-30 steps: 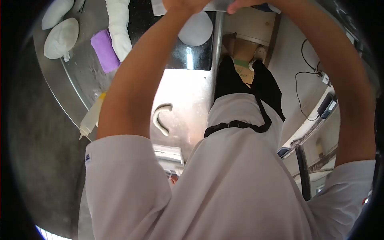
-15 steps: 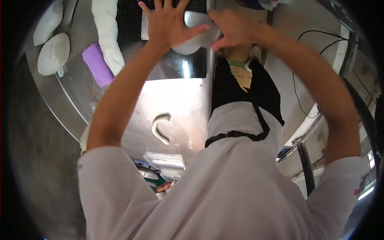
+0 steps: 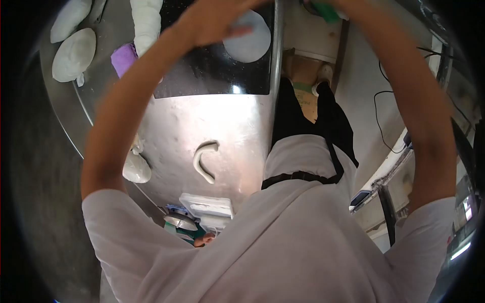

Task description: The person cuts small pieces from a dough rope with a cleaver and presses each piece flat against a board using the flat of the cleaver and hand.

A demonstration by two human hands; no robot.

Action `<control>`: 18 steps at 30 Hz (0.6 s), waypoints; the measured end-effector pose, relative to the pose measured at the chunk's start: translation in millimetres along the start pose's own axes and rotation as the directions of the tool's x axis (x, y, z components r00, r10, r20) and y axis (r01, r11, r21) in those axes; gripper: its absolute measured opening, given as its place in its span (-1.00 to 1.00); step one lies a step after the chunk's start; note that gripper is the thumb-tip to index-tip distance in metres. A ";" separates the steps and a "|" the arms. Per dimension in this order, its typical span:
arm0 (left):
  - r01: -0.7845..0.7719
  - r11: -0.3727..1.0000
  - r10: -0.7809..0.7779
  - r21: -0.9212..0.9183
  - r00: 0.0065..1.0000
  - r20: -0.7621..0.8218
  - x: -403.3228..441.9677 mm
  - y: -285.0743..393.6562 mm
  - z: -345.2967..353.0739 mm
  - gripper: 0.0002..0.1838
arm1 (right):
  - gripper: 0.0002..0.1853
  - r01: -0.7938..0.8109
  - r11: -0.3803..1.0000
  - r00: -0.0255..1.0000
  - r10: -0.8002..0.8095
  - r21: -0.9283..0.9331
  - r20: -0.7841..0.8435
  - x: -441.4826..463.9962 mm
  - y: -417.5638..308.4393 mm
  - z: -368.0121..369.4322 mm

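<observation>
A flat, round, pale disc that looks like rolled dough (image 3: 250, 39) lies on the black board (image 3: 202, 73) at the top of the view. Beside it, smeared by motion, is my left hand (image 3: 214, 21). Its thumb sticks out over the disc's left edge, and the top edge of the picture cuts off the other fingers. My right forearm runs up and out at the top, so that hand is out of sight. A curved strip of pale dough (image 3: 204, 161) rests on the bare metal table (image 3: 237, 129).
Left of the board are a long white roll (image 3: 146, 22), a purple roll (image 3: 124, 58) and white bundles (image 3: 74, 54). A wrapped white lump (image 3: 136, 167) sits near my left elbow. White trays (image 3: 207, 206) stand close to my body, with part of another person beyond. Cables (image 3: 376, 118) hang at right.
Both hands have come off the disc and moved up, the right one out of view. The disc now lies uncovered on the board. A green thing shows at the top near my right wrist.
</observation>
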State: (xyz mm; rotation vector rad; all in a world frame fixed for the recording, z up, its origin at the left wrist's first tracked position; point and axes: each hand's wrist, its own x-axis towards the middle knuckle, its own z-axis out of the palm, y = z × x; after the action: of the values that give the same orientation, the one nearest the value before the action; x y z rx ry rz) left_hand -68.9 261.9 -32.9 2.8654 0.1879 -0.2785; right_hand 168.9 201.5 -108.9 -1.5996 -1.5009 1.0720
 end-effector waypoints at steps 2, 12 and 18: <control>-0.146 0.976 0.159 0.159 0.985 -0.069 -19.2 17.4 22.2 -0.12 | -0.45 0.265 0.963 0.964 -0.266 -0.051 -0.009 -55.0 13.3 30.4; 0.074 0.973 -0.016 -0.217 0.965 0.261 -11.4 35.6 -22.1 -0.87 | -0.62 -0.093 0.987 0.970 0.060 0.131 0.236 -214.2 25.1 111.2; 0.230 0.769 -0.073 -0.596 0.959 0.275 -22.1 -34.0 35.3 -0.90 | -0.47 -0.145 0.988 0.943 0.152 -0.046 0.295 -238.2 -17.3 101.7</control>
State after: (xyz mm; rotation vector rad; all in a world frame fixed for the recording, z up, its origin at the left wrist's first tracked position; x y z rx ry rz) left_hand -101.6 282.9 -70.0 2.1324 0.3882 -0.4843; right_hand 71.3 -39.0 -109.9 -1.6437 -1.6081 1.4383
